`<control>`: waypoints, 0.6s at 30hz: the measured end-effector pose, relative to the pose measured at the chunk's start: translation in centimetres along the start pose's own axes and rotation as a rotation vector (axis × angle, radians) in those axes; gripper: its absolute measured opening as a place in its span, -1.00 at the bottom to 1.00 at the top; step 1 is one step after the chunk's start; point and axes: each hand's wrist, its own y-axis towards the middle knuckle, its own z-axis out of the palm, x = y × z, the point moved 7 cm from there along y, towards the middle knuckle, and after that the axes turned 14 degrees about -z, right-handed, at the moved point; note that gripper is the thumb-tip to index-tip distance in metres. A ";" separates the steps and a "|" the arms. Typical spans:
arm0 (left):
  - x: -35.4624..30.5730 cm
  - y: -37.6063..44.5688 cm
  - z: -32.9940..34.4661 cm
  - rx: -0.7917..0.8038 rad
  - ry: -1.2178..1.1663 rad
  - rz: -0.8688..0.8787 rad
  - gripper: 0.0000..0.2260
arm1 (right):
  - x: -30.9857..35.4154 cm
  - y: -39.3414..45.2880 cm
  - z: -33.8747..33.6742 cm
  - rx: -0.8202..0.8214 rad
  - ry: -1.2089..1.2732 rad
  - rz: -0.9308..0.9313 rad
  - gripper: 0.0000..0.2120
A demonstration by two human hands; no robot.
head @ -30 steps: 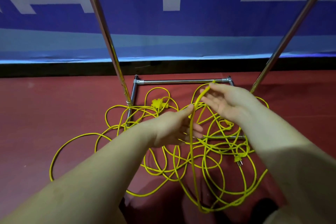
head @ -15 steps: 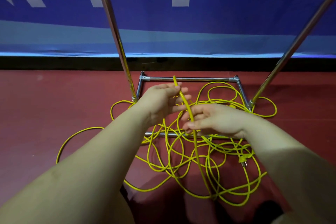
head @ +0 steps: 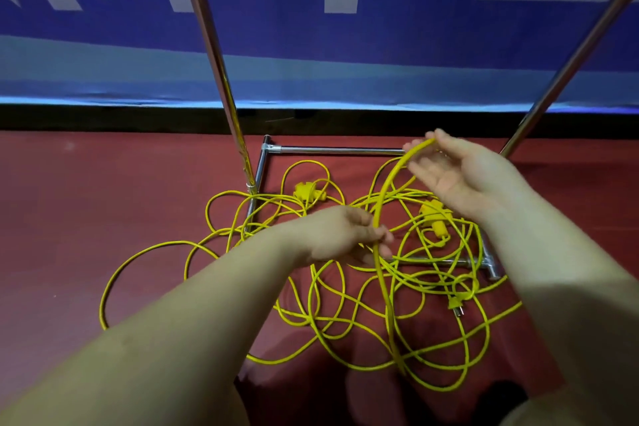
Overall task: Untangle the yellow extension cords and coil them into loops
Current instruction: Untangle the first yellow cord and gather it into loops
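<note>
— Where are the cords from where I'm watching?

— The yellow extension cords (head: 345, 287) lie in a tangled heap on the red floor (head: 86, 218), filling the centre and lower right of the frame, looped over the base of a chrome rack (head: 332, 150). One strand rises out of the heap in an arc.

— And the hands?

— I see the left hand (head: 340, 235) at centre, fingers curled round that raised strand. The right hand (head: 453, 173), upper right of centre, is palm up with fingers spread; the strand's top drapes over its fingertips. The two hands are apart.

— Anything else?

— A yellow socket block (head: 307, 192) above the left hand, a plug (head: 455, 304) at lower right, and a blue banner (head: 311, 45) across the top.
</note>
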 end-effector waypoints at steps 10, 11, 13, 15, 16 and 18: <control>-1.5 -1.5 -7.0 -0.419 -0.589 0.203 -0.89 | -6.2 -4.2 1.2 0.698 -0.899 0.253 -0.80; -1.5 -1.6 -7.2 -0.410 -0.634 0.213 -0.90 | -6.0 -4.0 1.3 0.709 -0.912 0.191 -0.83; -1.7 -1.5 -7.0 -0.353 -0.698 0.238 -0.92 | -5.3 -3.6 1.7 0.667 -0.877 0.095 -0.84; -1.8 -1.0 -6.0 -0.283 -0.668 0.221 -0.89 | -4.3 -3.0 2.0 0.558 -0.764 0.046 -0.83; -1.7 -0.7 -5.1 -0.243 -0.605 0.183 -0.86 | -3.6 -2.5 2.0 0.480 -0.632 0.031 -0.82; -1.3 -0.2 -2.9 -0.137 -0.406 0.092 -0.81 | -2.0 -1.5 1.8 0.292 -0.296 0.006 -0.83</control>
